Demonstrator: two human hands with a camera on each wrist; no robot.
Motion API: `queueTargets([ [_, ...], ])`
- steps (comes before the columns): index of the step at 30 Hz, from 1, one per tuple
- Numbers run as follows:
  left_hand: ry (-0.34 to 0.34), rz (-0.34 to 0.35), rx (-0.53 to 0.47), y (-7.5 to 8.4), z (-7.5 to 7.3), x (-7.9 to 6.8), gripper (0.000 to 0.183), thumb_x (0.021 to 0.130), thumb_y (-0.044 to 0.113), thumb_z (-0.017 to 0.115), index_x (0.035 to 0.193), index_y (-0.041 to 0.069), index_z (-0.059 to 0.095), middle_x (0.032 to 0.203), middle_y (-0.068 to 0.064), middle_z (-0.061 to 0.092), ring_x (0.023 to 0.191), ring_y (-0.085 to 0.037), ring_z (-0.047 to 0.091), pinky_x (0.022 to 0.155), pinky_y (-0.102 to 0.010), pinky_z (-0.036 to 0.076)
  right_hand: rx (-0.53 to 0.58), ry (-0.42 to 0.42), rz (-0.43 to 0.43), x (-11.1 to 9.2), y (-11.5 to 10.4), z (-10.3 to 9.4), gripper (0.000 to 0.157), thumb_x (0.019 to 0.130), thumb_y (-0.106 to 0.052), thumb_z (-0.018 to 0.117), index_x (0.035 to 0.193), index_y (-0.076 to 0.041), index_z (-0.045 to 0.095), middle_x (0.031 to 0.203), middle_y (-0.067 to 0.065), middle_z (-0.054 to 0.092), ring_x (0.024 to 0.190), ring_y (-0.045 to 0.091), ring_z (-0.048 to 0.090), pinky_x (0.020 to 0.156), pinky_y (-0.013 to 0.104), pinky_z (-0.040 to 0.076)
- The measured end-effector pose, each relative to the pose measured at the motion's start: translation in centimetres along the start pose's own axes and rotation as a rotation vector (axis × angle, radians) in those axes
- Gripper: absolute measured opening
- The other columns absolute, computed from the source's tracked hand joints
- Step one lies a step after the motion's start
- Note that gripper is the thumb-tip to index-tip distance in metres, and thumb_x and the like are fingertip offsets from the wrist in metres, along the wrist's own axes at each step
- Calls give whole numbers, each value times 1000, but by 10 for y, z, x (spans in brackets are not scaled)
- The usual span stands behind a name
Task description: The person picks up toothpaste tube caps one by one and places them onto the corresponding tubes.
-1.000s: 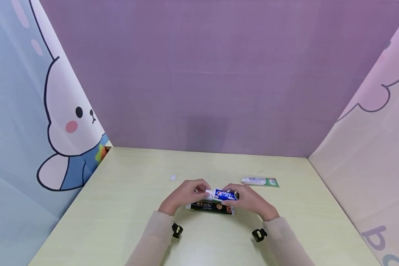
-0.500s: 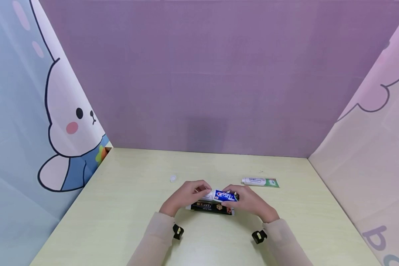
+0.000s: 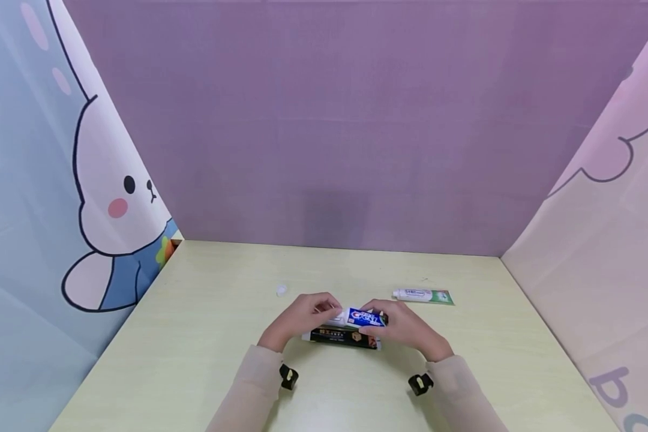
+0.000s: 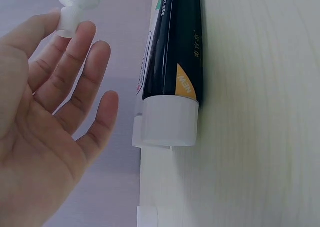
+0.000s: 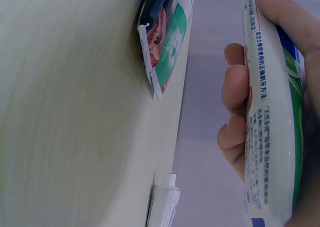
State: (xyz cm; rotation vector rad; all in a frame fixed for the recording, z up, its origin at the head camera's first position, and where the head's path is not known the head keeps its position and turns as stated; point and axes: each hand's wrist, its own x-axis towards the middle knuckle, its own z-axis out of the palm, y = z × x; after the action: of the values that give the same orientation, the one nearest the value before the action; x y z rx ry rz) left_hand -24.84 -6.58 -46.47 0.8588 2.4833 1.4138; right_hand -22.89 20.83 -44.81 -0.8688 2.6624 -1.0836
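My right hand (image 3: 396, 318) grips a blue, white and green toothpaste tube (image 5: 272, 117), its fingers on one side and thumb on the other. The tube is held above the table, its narrow end to the left. At that end, the thumb and index finger of my left hand (image 4: 60, 87) pinch a small whitish cap (image 4: 69, 21); the other fingers are spread and slightly bent. Below the held tube lies a black toothpaste tube (image 3: 342, 338) with a white cap. Close beside it lies a white and green tube (image 5: 172, 52), partly hidden.
Farther back on the right of the pale table (image 3: 221, 264) lies another white and green toothpaste tube (image 3: 422, 295), showing a narrow white neck. A small round white cap (image 3: 282, 290) rests beyond my left hand. Fabric panels (image 3: 329, 120) stand along the back and sides.
My left fingertips have shifted slightly over the narrow end of the held tube, covering more of the cap in the head view. The right hand and the lying tubes stay in place.
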Motion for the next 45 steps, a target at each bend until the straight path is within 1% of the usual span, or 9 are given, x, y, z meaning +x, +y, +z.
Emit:
queueTargets([
  [7,16,9,0,-1,1,0,13,100,32,64,106,23,70,95,12,67,91,-8,63,86,-33,52,-6,7,1,0,2,0,38,91,-44,73,120,-21,67,98,-11,67,75,9,62,65,29,54],
  [16,38,60,-23,2,0,-1,9,95,22,72,104,21,70,102,11,67,95,-9,64,85,-32,53,-3,12,1,0,2,1,38,91,-44,73,121,-21,67,98,-11,67,74,9,62,64,29,54],
  [19,43,75,-24,3,0,-1,13,94,19,73,106,18,69,104,10,67,95,-10,64,85,-34,54,-2,16,-4,0,1,1,38,91,-43,73,121,-20,67,98,-10,67,75,9,62,64,29,55],
  [24,39,87,-44,1,0,1,27,94,17,73,118,9,66,107,7,67,96,-13,64,89,-41,53,-7,23,5,1,0,1,39,91,-43,74,121,-20,67,97,-10,67,76,9,63,65,29,55],
  [28,29,65,-58,2,-1,0,32,94,21,73,122,9,64,113,-1,67,100,-15,63,89,-40,53,-1,22,4,0,-1,1,38,90,-41,75,121,-20,67,97,-10,67,76,10,63,65,29,56],
  [32,21,33,-48,1,-2,-1,30,97,30,69,122,13,65,116,0,66,104,-13,62,89,-36,52,-2,22,-1,0,-1,1,37,91,-41,75,121,-21,67,97,-11,67,76,9,62,66,29,55],
  [38,25,2,4,-5,-3,-1,29,105,38,53,115,17,70,103,7,68,97,-11,61,87,-36,51,-12,18,3,0,-4,0,38,91,-43,74,121,-22,67,97,-13,67,75,9,61,67,29,54],
  [41,15,-25,4,-4,-2,-1,27,106,40,51,111,21,70,97,8,68,92,-11,62,84,-36,51,-14,19,6,0,-5,0,37,91,-43,74,121,-22,67,98,-12,67,75,9,61,66,29,54],
  [45,6,-34,3,-2,-2,-2,27,106,39,50,108,21,71,93,8,68,89,-10,63,82,-36,52,-18,19,6,0,-4,1,38,91,-45,73,120,-22,67,98,-12,66,75,8,60,66,28,53],
])
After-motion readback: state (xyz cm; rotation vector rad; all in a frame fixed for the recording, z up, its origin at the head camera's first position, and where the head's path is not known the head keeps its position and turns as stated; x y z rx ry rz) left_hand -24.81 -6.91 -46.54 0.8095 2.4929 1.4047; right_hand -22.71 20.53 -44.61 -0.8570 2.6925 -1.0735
